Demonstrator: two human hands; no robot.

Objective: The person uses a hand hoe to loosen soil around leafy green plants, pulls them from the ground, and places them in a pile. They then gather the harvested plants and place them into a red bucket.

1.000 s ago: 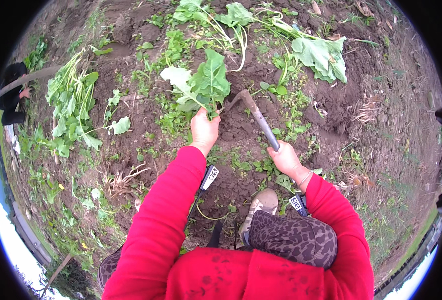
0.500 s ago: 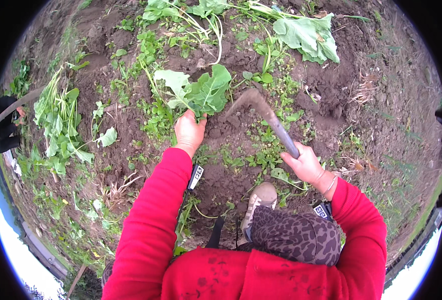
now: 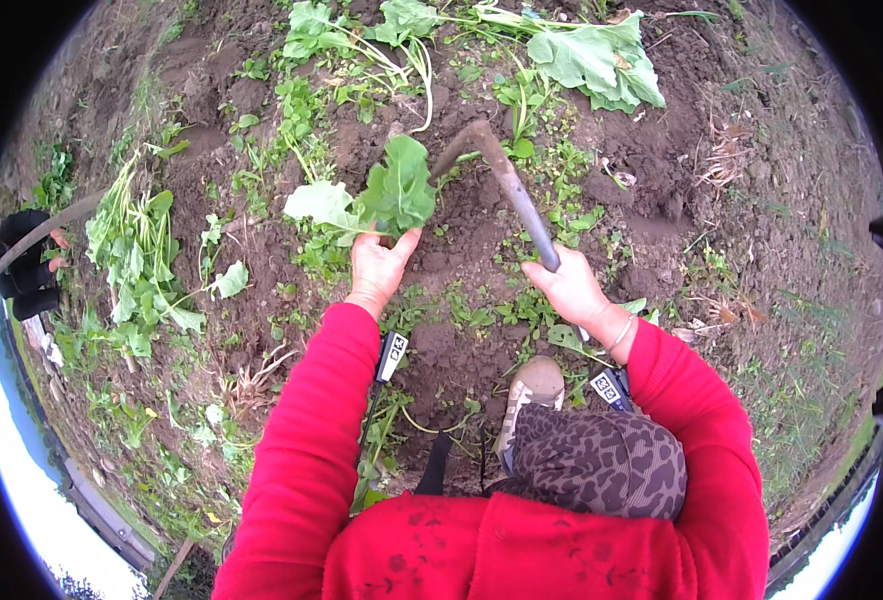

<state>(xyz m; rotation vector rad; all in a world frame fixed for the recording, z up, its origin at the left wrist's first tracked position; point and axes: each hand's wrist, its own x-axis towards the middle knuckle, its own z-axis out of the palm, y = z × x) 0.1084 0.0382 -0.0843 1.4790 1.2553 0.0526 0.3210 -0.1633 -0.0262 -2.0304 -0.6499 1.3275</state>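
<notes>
"What does the left hand [image 3: 377, 270] have?"

"A leafy green plant [image 3: 402, 188], in front of the person over the soil [image 3: 457, 262]. The fingers close around its lower stems."

"And the right hand [image 3: 574, 290]?"

"Fingers wrapped around the handle of a hoe [image 3: 522, 203]. Its head is just right of the leaves; I can't tell whether the blade touches the ground."

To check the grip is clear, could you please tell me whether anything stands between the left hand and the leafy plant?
Nothing visible does: the left hand grips the leafy plant low down. The hoe in the right hand reaches beside it, not between.
</notes>
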